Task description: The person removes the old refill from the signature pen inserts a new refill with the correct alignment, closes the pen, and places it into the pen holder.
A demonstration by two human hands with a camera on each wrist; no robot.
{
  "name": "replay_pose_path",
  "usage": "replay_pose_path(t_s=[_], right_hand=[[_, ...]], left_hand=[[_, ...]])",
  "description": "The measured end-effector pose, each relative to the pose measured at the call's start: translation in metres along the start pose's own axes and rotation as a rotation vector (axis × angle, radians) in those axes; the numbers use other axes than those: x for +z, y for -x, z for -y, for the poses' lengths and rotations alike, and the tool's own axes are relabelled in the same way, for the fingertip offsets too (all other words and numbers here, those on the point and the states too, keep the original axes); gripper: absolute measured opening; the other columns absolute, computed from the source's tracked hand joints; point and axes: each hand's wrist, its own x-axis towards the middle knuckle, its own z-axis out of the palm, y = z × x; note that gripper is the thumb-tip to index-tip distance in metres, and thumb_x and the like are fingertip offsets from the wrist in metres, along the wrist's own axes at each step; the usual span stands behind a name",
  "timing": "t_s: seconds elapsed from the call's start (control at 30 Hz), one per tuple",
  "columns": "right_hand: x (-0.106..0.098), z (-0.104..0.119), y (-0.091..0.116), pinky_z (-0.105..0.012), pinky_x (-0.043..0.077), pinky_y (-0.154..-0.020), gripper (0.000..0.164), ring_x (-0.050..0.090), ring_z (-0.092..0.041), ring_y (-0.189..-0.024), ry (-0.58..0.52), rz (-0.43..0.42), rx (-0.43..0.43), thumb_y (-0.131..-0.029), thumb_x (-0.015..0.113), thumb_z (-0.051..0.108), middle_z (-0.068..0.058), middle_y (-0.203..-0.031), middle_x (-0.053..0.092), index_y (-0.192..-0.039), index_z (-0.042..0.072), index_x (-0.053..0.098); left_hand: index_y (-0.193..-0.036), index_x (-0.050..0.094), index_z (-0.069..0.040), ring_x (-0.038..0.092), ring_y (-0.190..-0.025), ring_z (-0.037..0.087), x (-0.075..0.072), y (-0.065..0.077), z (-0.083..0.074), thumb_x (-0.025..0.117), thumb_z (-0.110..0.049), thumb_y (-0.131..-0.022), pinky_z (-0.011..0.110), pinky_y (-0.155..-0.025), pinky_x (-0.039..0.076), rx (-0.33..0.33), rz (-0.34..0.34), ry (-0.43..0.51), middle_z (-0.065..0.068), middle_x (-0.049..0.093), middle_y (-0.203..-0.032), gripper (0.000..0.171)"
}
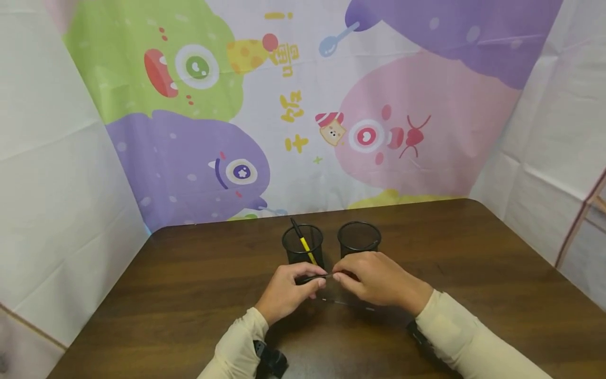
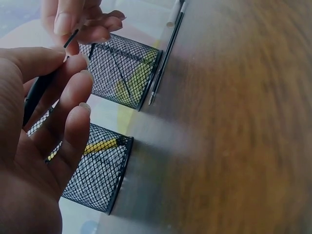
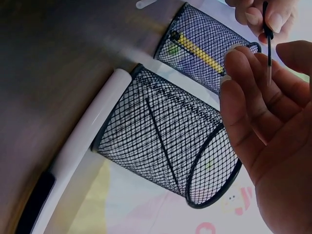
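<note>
My left hand grips a black pen barrel between thumb and fingers. Out of its end sticks a thin dark refill with a pale, clear-looking tip, directed at my right hand. In the right wrist view, the right thumb stands apart from this refill and the fingers are loosely bent beside its tip. Behind the left hand is a black mesh pen cup with a yellow-and-black pen leaning in it. A second mesh cup stands behind the right hand, with a thin dark stick inside.
A loose refill lies on the brown wooden table near the hands. By the right cup lies a white pen with a black part. A cartoon-printed cloth rises behind the table, and pale cloth hangs at both sides.
</note>
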Motion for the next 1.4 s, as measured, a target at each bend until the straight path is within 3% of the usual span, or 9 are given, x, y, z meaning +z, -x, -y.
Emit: replay_pose_path(t_s=[0.1,0.33,0.7,1.0,1.17,1.4], right_hand=[[-0.002,-0.002,0.001,-0.027,0.054,-0.070,0.018,0.061,0.000,-0.079,0.008,-0.001,0.013,-0.101,0.062,0.027,0.011,-0.096,0.069,-0.105,0.015,0.075],[-0.006,-0.006,0.009,-0.030,0.055,-0.072,0.020,0.061,0.000,-0.081,0.017,0.027,0.078,-0.102,0.060,0.030,0.012,-0.096,0.068,-0.105,0.017,0.074],[-0.011,-0.020,0.025,-0.032,0.053,-0.071,0.024,0.056,0.000,-0.075,0.041,0.025,0.098,-0.105,0.055,0.030,0.018,-0.087,0.061,-0.100,0.018,0.074],[-0.022,-0.029,0.031,-0.033,0.053,-0.070,0.011,0.059,-0.002,-0.077,0.061,0.129,0.175,-0.099,0.066,0.025,0.014,-0.091,0.065,-0.100,0.017,0.074],[-0.028,-0.034,0.033,-0.030,0.047,-0.062,0.004,0.053,-0.002,-0.070,0.019,0.231,0.232,-0.095,0.070,0.022,0.017,-0.083,0.061,-0.092,0.021,0.072],[-0.029,-0.036,0.037,-0.031,0.041,-0.057,0.019,0.047,-0.007,-0.065,0.042,0.333,0.330,-0.089,0.077,0.029,0.015,-0.072,0.052,-0.077,0.025,0.063]], left_hand=[[-0.107,0.074,-0.002,0.067,-0.065,0.020,0.000,-0.001,0.004,0.072,-0.006,-0.093,0.027,-0.065,0.054,0.003,-0.010,-0.008,0.007,0.073,-0.085,0.015],[-0.109,0.075,-0.009,0.067,-0.065,0.018,0.003,-0.006,0.031,0.073,-0.014,-0.094,0.028,-0.065,0.055,0.001,-0.015,-0.011,-0.002,0.074,-0.087,0.016],[-0.109,0.075,-0.011,0.068,-0.065,0.016,0.002,-0.006,0.034,0.072,-0.020,-0.095,0.032,-0.067,0.057,0.016,-0.018,0.001,-0.006,0.073,-0.090,0.017],[-0.109,0.075,-0.010,0.069,-0.065,0.015,0.000,-0.005,0.034,0.071,-0.019,-0.095,0.031,-0.068,0.057,-0.002,-0.012,-0.018,-0.007,0.073,-0.090,0.017],[-0.110,0.075,-0.008,0.069,-0.066,0.015,0.000,-0.006,0.034,0.071,-0.017,-0.096,0.032,-0.068,0.058,0.001,-0.008,-0.007,-0.005,0.074,-0.092,0.017],[-0.110,0.075,-0.009,0.069,-0.066,0.015,0.001,-0.007,0.035,0.069,-0.019,-0.097,0.031,-0.068,0.057,0.005,-0.004,-0.017,-0.005,0.074,-0.092,0.017]])
